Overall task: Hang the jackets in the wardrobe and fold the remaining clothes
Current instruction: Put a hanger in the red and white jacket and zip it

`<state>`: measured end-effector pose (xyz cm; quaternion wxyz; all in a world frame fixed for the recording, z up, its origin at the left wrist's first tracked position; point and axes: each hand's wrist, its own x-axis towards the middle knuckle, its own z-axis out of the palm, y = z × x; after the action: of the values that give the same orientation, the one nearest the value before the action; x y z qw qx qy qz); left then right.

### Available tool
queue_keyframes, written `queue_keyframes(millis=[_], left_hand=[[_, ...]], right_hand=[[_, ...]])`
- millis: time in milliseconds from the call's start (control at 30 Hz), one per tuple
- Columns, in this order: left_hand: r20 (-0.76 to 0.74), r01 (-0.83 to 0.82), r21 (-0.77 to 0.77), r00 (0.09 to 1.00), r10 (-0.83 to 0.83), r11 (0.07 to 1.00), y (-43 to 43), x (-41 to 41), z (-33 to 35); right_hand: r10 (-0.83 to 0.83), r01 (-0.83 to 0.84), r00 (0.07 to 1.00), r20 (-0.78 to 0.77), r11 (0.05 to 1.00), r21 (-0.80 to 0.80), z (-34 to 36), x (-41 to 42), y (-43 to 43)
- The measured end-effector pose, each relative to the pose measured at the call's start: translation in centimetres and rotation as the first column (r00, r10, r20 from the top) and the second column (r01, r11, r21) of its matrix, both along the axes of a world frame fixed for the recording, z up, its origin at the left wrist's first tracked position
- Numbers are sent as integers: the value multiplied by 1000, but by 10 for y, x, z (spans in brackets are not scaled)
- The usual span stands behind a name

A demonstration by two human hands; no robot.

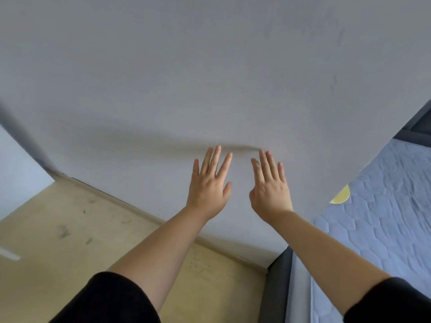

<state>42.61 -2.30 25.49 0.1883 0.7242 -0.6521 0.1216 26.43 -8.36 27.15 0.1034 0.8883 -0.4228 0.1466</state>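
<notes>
The left hand [208, 187] and right hand [270, 190] were stretched toward the grey wall [210, 66], fingers straight and spread, holding nothing. It was probably a ready pose. No jackets or wardrobe showed, only a blue quilted mattress [384, 217] beside them.

Ahead: the plain grey painted wall [210, 78] closes the whole front, just beyond the left hand [208, 185] and the right hand [270, 187].
Left, low: there is open room above the smooth beige floor [70, 229].
Right: the blue quilted mattress [384, 217] in the dark grey bed frame [277, 287] blocks low passage; there is room above it.
</notes>
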Motion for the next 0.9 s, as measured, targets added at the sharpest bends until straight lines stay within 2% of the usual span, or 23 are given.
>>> queue_keyframes(millis=[167,300,433,600,800,900], left_hand=[[-41,-55,72,997,58,996,10,-6,-109],[-42,-49,105,998,54,993,18,-26,-170],[-31,-33,107,999,37,994,32,-77,-198],[-79,21,127,997,-11,992,51,-185,-217],[-125,115,185,988,-92,976,56,-307,-236],[-189,126,239,979,-81,963,54,-359,-255]], right_hand=[[41,-42,999,30,998,41,-105,-3,4],[41,-43,998,49,998,42,-166,-25,10],[24,-26,998,55,999,38,-196,-77,22],[-34,21,992,120,994,107,-215,-182,51],[-192,171,978,85,963,207,-239,-299,70],[-261,235,962,76,939,252,-258,-343,75]])
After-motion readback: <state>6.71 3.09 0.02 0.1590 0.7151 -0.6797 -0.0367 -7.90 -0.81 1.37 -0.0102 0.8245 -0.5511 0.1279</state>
